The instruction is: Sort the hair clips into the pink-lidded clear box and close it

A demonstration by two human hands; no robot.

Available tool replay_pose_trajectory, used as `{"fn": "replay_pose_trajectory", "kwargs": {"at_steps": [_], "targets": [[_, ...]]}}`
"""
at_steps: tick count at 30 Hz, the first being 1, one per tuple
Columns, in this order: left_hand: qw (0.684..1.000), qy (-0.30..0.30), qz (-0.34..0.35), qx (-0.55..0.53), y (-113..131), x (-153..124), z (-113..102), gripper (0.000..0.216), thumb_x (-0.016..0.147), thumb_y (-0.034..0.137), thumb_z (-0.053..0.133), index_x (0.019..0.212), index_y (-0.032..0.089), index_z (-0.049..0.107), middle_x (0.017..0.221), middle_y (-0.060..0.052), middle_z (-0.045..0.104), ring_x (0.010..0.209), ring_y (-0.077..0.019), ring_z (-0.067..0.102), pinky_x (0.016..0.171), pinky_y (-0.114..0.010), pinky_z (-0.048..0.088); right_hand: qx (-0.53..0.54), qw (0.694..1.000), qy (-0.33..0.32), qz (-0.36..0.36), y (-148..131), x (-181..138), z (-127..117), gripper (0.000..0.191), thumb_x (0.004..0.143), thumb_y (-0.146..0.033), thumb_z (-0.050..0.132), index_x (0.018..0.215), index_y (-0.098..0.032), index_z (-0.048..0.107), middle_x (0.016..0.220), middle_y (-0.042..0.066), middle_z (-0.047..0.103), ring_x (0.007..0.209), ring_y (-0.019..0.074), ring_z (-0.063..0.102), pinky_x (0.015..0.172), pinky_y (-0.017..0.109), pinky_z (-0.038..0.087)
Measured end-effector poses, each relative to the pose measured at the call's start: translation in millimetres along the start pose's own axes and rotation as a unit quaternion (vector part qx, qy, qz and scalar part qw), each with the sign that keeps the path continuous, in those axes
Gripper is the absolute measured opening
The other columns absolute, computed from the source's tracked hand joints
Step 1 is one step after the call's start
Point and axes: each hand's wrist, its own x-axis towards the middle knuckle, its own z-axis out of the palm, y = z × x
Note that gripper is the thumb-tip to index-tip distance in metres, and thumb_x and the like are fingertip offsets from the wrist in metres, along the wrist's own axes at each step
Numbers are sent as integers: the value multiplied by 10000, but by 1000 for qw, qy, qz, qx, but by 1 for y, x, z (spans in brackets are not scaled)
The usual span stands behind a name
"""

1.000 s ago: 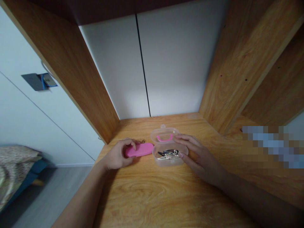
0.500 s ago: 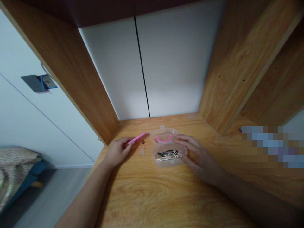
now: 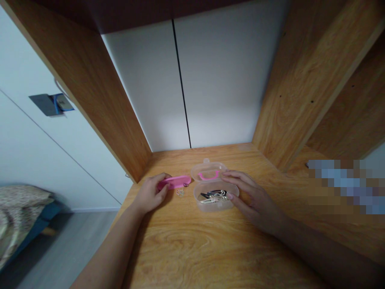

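My left hand [image 3: 153,193] pinches the left end of a pink plastic tray [image 3: 177,182], which lies nearly level on or just over the desk. A small black hair tie [image 3: 186,185] shows at the tray's right front edge. Just in front are several light hair ties [image 3: 180,192]. To the right, a clear plastic case [image 3: 207,206] with a pink handle [image 3: 209,175] stands open, its lid folded back. Inside it are dark and pale hair clips [image 3: 215,196]. My right hand [image 3: 255,200] holds the case's right side, thumb at the front and fingers near the hinge.
The wooden desk [image 3: 192,249] is bounded by wooden side panels [image 3: 99,100] and a white back wall [image 3: 216,80]. A pixelated patch [image 3: 345,184] hides something at the right. Below at the left, bedding [image 3: 21,212] shows beside the grey floor.
My left hand has turned the pink tray from edge-on and tilted to nearly flat, bringing it down toward the hair ties. The right hand stays at the case.
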Motion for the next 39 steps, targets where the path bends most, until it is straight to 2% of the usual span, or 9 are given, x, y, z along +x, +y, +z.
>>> {"fn": "replay_pose_trajectory", "kwargs": {"at_steps": [3, 9, 13, 16, 19, 23, 27, 31, 39], "targets": [[1000, 5, -12, -8, 0, 0, 1, 212, 834, 215, 522, 995, 193, 657, 885, -27, 730, 773, -193, 667, 716, -282, 492, 1, 1000, 0, 2, 0, 1, 0, 394, 943, -266, 539, 1337, -276, 537, 1376, 91, 544, 1302, 272, 497, 1099, 504, 423], [996, 58, -59, -17, -3, 4, 5, 297, 817, 238, 516, 1074, 173, 652, 1081, -64, 729, 987, -239, 671, 899, -344, 501, 13, 1000, -1, 10, -2, 1, -2, 382, 945, -273, 531, 1327, -278, 546, 1379, 87, 536, 1301, 268, 493, 1105, 487, 409], [988, 75, -131, 39, -10, 6, 7, 335, 831, 280, 507, 1117, 172, 645, 1100, -72, 721, 985, -251, 668, 895, -359, 500, 27, 1000, -2, 16, -5, 1, -4, 393, 935, -287, 541, 1327, -263, 547, 1348, 99, 524, 1281, 277, 492, 1086, 476, 419], [978, 51, -171, 107, -17, 7, 9, 363, 834, 306, 519, 1133, 167, 670, 1055, -93, 719, 970, -267, 652, 872, -369, 490, 27, 999, 12, 36, -7, 1, -5, 411, 920, -307, 554, 1327, -251, 546, 1236, 108, 540, 1188, 280, 535, 1012, 463, 472], [968, 26, -182, 168, -24, 8, 12, 389, 830, 354, 541, 1146, 198, 708, 1035, -104, 696, 982, -291, 618, 889, -409, 463, 20, 997, 26, 69, -5, 2, -3, 453, 909, -341, 571, 1349, -250, 517, 1162, 101, 554, 1109, 278, 560, 966, 463, 492], [961, 52, -185, 200, -29, 7, 16, 423, 848, 413, 535, 1187, 227, 707, 1056, -118, 662, 1006, -314, 580, 909, -451, 439, 20, 993, 15, 116, 2, 2, 1, 512, 903, -390, 578, 1377, -221, 483, 1149, 111, 598, 1063, 283, 593, 946, 477, 502], [965, 102, -149, 193, -26, 6, 15, 409, 881, 410, 519, 1167, 184, 705, 1079, -126, 652, 1025, -310, 566, 913, -450, 443, 62, 990, -30, 123, 7, 1, 2, 541, 930, -413, 544, 1425, -216, 453, 1349, 126, 588, 1207, 294, 576, 1033, 492, 462], [980, 125, -48, 146, -9, 6, 11, 342, 934, 377, 486, 1123, 204, 712, 1039, -98, 658, 998, -275, 568, 911, -436, 440, 89, 987, -70, 110, 5, 0, 0, 535, 951, -423, 516, 1442, -218, 463, 1416, 112, 568, 1280, 299, 549, 1080, 504, 424], [993, 2, 114, 5, 47, 2, 16, 311, 978, 351, 462, 1128, 211, 696, 1080, -88, 686, 1013, -250, 555, 910, -419, 405, 88, 990, -68, 92, 8, -1, 1, 541, 907, -439, 608, 1402, -241, 518, 1344, 99, 631, 1207, 296, 611, 1028, 477, 483]]}}
